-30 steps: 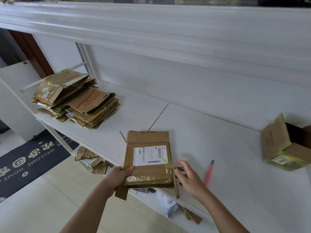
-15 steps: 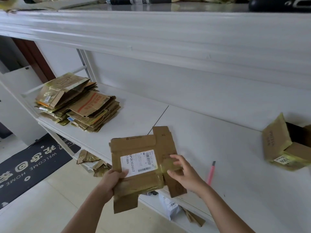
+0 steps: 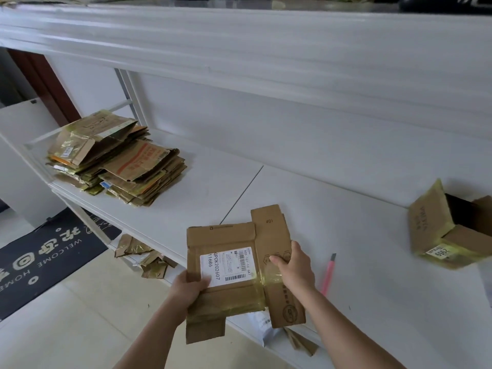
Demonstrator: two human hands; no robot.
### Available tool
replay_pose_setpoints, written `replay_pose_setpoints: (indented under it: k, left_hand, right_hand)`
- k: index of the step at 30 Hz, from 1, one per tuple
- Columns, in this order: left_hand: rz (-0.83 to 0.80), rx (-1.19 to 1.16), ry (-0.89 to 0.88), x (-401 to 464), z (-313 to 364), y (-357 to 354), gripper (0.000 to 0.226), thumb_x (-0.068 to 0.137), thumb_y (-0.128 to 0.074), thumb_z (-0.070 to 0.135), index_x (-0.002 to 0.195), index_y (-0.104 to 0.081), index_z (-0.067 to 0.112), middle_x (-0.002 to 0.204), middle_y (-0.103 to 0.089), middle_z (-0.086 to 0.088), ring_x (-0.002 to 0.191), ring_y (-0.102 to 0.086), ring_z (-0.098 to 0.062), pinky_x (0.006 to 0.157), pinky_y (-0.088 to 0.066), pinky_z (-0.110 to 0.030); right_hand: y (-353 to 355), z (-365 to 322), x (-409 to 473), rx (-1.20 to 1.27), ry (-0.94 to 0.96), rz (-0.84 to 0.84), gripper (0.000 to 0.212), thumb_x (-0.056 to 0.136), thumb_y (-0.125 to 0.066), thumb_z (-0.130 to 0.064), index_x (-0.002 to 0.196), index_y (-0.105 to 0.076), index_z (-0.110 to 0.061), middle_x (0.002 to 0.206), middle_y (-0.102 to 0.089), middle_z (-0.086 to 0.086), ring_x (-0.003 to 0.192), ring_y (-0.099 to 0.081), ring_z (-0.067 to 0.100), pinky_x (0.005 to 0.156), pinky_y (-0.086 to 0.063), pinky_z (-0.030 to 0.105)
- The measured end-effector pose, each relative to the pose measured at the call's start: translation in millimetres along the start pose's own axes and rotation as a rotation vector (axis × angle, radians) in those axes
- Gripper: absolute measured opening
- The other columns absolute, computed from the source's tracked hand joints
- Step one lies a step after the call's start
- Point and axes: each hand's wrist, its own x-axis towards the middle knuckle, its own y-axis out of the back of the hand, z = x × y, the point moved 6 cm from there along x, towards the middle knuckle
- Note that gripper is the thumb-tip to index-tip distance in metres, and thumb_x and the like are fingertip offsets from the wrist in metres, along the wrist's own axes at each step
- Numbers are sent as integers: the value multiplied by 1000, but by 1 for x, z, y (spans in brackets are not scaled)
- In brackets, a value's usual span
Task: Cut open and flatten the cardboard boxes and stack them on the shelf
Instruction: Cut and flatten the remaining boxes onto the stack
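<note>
Above the shelf (image 3: 346,262) edge, I am gripping the flattened box (image 3: 229,265) with my left hand (image 3: 190,287) and right hand (image 3: 295,265), its long axis running sideways.

brown flattened box (image 3: 226,265) with white barcode label (image 3: 227,266), pink cutter (image 3: 328,274); white shelf (image 3: 372,262), black doormat (image 3: 42,251)

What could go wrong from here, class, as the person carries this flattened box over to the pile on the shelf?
1. The flattened box is held only at its near edges by the left hand and right hand; its loose flaps may swing or snag.
2. The stack already lies uneven near the shelf edge, so another piece could make it slide off.
3. The pink cutter lies beside the right arm and could get knocked.
</note>
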Motion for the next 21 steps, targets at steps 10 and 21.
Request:
replay_pose_setpoints:
  k: [10, 21]
  left_hand:
    - [104, 179, 48, 1, -31, -13, 49, 87, -73, 23, 130, -53, 13, 125, -61, -9, 116, -57, -29, 100, -49, -47]
    - [-51, -38, 103, 15, -47, -16, 42, 93, -64, 16, 133, -50, 15, 120, -63, 0, 110, -61, -21, 88, -54, -34]
  right_hand:
    - [-88, -18, -12, -529, 419, -356, 61, 104, -31, -49, 156, 0, -40, 163, 16, -15, 152, 12, 18, 122, -1, 50]
    - [-116, 1, 3, -871, 411, -459, 69, 98, -8, -63, 149, 28, -34, 151, 45, -13, 141, 40, 20, 115, 20, 53]
